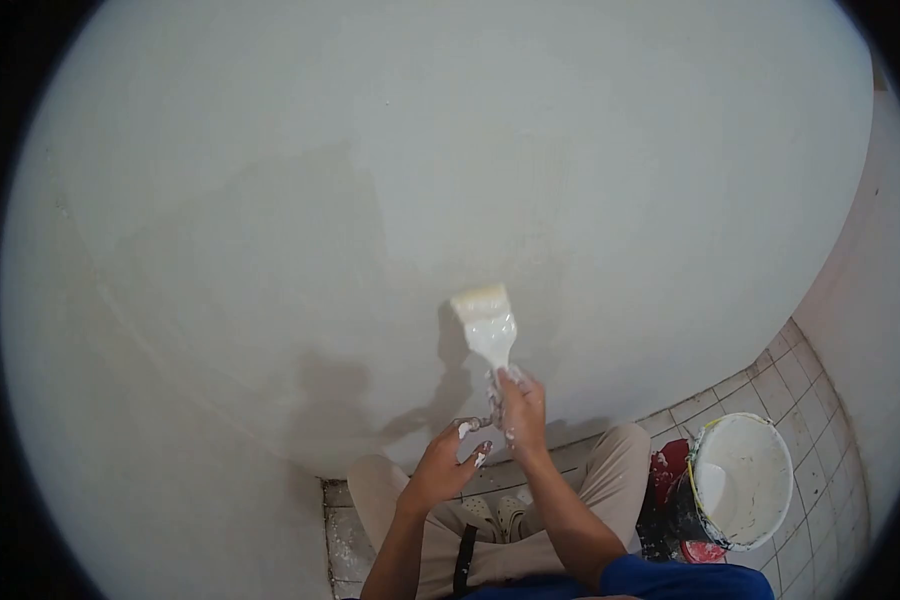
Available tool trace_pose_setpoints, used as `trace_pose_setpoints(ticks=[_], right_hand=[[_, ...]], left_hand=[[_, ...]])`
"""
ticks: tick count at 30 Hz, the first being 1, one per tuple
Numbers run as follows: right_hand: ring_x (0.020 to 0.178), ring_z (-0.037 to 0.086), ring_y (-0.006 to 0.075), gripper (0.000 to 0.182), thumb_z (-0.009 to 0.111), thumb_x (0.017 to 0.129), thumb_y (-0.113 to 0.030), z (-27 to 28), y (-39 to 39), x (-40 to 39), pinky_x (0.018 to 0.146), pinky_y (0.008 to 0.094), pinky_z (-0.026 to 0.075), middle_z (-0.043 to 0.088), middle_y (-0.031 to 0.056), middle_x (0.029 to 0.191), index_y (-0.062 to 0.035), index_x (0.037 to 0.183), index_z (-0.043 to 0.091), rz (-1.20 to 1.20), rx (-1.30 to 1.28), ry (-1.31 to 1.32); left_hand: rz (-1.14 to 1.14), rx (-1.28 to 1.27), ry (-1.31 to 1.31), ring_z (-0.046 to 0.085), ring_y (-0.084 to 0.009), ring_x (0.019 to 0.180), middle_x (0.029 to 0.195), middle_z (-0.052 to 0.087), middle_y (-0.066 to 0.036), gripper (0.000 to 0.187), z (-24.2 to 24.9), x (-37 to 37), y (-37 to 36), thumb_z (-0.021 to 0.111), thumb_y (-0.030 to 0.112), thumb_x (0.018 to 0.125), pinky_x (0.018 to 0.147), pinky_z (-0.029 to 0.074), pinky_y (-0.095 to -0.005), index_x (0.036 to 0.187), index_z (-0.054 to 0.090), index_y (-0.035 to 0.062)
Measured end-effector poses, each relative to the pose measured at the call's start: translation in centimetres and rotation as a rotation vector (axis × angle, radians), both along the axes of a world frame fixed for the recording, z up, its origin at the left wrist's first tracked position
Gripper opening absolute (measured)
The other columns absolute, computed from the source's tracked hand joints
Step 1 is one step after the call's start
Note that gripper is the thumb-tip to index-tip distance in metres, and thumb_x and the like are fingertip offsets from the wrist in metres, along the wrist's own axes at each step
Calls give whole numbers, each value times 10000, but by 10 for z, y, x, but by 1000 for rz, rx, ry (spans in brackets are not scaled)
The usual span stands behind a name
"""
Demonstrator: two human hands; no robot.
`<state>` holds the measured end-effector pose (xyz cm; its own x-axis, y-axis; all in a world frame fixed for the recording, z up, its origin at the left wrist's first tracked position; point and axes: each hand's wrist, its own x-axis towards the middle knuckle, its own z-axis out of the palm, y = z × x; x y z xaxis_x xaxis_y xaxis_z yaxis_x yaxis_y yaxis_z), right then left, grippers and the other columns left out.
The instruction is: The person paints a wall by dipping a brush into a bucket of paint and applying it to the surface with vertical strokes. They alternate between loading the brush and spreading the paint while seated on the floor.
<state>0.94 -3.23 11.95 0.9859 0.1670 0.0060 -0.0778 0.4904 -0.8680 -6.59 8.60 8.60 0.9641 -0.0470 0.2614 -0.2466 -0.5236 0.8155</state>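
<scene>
While the right hand (522, 405) is closed around the handle of a wide paintbrush (487, 325), the bristles point upward and lie against, or just off, the pale wall (450, 150); contact cannot be told for certain from this angle. The brush is thick with white paint, and so are the fingers that clamp it. The left hand (448, 460) sits just below and to the left of the right one, fingers loosely curled and paint-smeared; whether it holds anything small is too hard to tell, though its fingertips come close to the butt of the handle.

The person crouches or sits low, knees in beige trousers (610, 470) spread toward the wall's foot, paint-flecked shoes (495, 515) between them on the tiled floor (790, 390). A white paint bucket (745, 480) stands on the tiles to the right, near the right knee, with something red (670, 465) lying beside it.

By my reading, the step in hand is brushing paint onto the lower part of the wall, where a darker, duller patch to the left meets a lighter area above the brush. A good next stroke would call for a steady wrist, bristles pressed flat and drawn evenly across the boundary. Should the brush run dry, the bucket is within reach on the right, so a reload would need only a short swing of the right arm.
</scene>
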Motion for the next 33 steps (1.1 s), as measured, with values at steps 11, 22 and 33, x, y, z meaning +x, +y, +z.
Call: trace_pose_setpoints(ticks=[11,22,33], right_hand=[[398,299,3,290,539,944,-321,52,1,45,350,190,204,393,-82,550,-72,798,555,-101,-88,-187],[433,324,-1,279,535,946,-278,94,-38,38,365,193,216,426,-78,576,-81,749,540,-89,28,-189],[463,341,2,285,549,939,-287,-8,-55,8,386,192,234,438,-70,592,-52,782,578,-80,-56,109]], left_hand=[[-18,10,33,571,-275,1004,1091,584,-158,296,7,4,-9,610,102,858,899,421,-340,1138,563,18],[-63,-25,119,571,-233,1025,1104,598,-134,319,1,4,-12,602,120,878,929,428,-339,1174,550,13],[-79,-128,116,578,-269,1015,1081,605,-162,330,-1,11,-10,620,133,865,916,435,-350,1159,550,1]])
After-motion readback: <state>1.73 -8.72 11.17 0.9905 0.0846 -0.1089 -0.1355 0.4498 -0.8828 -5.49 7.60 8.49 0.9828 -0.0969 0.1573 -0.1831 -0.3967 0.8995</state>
